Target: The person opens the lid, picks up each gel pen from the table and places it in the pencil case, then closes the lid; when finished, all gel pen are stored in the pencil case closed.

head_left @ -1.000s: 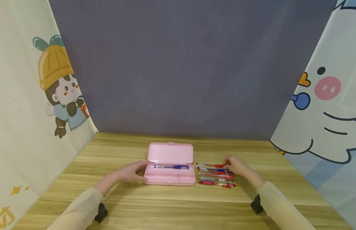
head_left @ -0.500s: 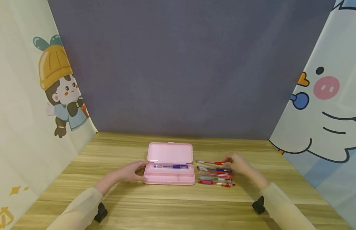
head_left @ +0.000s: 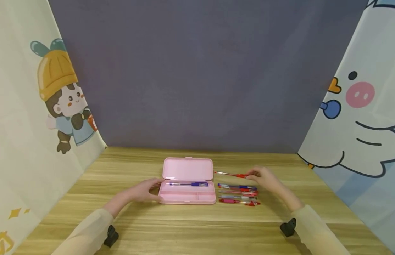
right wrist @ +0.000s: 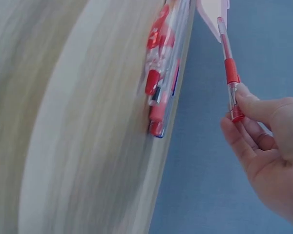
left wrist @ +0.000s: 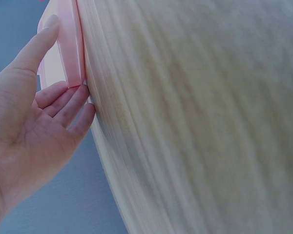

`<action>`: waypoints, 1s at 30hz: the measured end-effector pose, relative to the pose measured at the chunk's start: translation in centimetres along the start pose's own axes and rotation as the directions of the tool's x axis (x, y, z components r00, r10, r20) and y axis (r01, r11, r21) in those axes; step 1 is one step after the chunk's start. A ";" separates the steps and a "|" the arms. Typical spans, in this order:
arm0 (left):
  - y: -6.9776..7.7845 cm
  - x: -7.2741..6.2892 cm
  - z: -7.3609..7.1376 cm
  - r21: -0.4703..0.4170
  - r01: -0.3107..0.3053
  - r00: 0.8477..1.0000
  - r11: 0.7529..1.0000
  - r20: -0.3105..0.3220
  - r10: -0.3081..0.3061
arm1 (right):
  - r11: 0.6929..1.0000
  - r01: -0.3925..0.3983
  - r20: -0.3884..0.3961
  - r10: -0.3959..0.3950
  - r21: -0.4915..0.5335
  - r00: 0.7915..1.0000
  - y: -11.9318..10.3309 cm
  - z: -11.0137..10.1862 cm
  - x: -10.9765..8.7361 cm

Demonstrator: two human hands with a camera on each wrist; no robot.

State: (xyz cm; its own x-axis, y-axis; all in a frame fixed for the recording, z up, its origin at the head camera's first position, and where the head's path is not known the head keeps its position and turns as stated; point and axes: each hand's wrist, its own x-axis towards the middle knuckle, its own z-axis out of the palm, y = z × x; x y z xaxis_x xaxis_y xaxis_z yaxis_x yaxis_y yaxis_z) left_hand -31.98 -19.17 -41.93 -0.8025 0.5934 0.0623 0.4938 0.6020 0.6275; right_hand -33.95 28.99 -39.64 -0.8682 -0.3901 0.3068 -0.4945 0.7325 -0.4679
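Observation:
A pink pencil case lies with its lid up on the table. One blue pen lies in its back compartment. My left hand holds the case's left end, thumb at the front corner and fingers toward the back; in the left wrist view the fingertips touch the pink end wall. My right hand pinches a clear red pen by its capped end, between thumb and fingers. In the right wrist view that red pen is raised beside the others, its far tip overlapping the pink case.
Right of the case lies a row of several pens: a blue one, a red one, a grey clear one and a pink-red one. A dark grey curtain stands behind the wooden table.
My right hand has lifted the red pen off the back of the row and drawn it slightly away from the others. My left hand stays at the case.

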 end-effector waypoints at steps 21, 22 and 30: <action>0.0 -0.2 0.1 0.018 -0.004 1.000 1.000 -0.008 0.004 | 0.998 0.062 -0.055 -0.061 0.011 0.997 -3.6 1.8 1.4; 0.0 -0.2 0.1 0.020 -0.005 1.000 1.000 -0.008 0.005 | 0.997 0.073 -0.060 -0.072 0.006 0.996 -3.8 1.9 1.6; 0.0 -0.1 0.0 0.010 -0.009 1.000 1.000 -0.004 0.009 | 0.993 0.104 -0.060 -0.101 0.048 0.993 -5.3 2.9 2.5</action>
State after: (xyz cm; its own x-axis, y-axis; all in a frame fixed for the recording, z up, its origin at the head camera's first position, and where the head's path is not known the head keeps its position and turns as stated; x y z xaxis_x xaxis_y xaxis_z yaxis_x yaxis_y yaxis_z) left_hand -31.87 -19.20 -41.96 -0.7996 0.5963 0.0712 0.5042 0.6021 0.6190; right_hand -33.63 22.47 -38.80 -0.8096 -0.4283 0.4014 -0.5837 0.6603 -0.4726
